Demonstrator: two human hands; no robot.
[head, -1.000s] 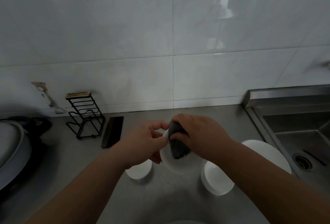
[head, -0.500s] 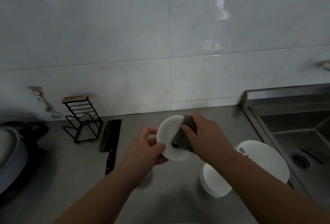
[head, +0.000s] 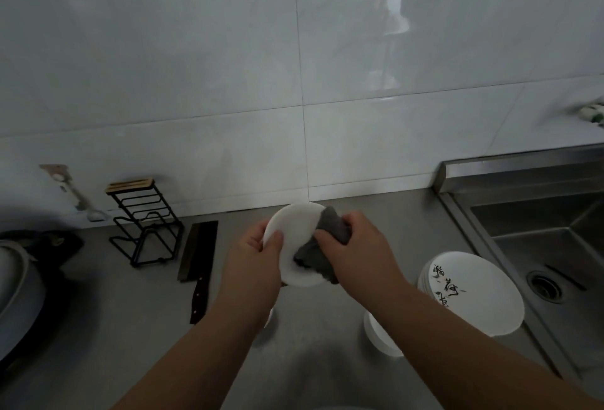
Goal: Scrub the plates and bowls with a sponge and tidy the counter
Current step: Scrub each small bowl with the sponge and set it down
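Observation:
A small white plate (head: 295,229) is held up above the grey counter (head: 137,328), tilted toward me. My left hand (head: 258,256) grips its left rim, thumb on the face. My right hand (head: 356,249) holds a dark grey sponge (head: 330,239) pressed against the plate's right side. A stack of large white plates (head: 480,298) with black writing sits at the right, next to the sink. A white bowl (head: 379,334) shows beneath my right forearm, partly hidden.
A steel sink (head: 549,246) with a drain lies at the right. A cleaver (head: 199,259) lies on the counter left of my hands, beside a black wire rack (head: 143,226). A pot with a lid (head: 16,285) sits at the far left. A tiled wall stands behind.
The plate has been lifted higher and further from me, with both hands following. The sponge has shifted across the plate's right side. The view has tilted, revealing the cleaver's handle.

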